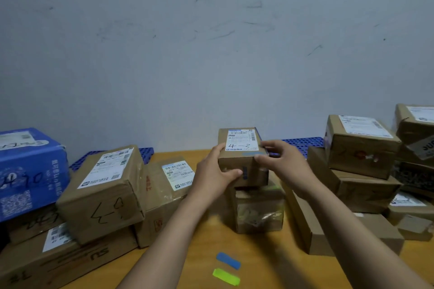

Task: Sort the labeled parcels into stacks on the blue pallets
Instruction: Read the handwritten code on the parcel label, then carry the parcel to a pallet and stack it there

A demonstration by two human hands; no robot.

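I log both hands on the small parcel [242, 148] marked 4-3, centre-rear of worktop [199, 253]. Left hand [215, 173] curled round its near-left corner, right hand [283, 159] pinching its right edge. It sits over a taped parcel [258, 209]; contact unclear. Left stack [101, 195] and right stack [359, 148] flank it. Blue pallets [303, 142] at wall mostly hidden by boxes. Label print illegible

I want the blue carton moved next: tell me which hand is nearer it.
Left. The left hand grips the 4-3 parcel on the side facing the blue carton; the right hand grips its opposite, farther side.
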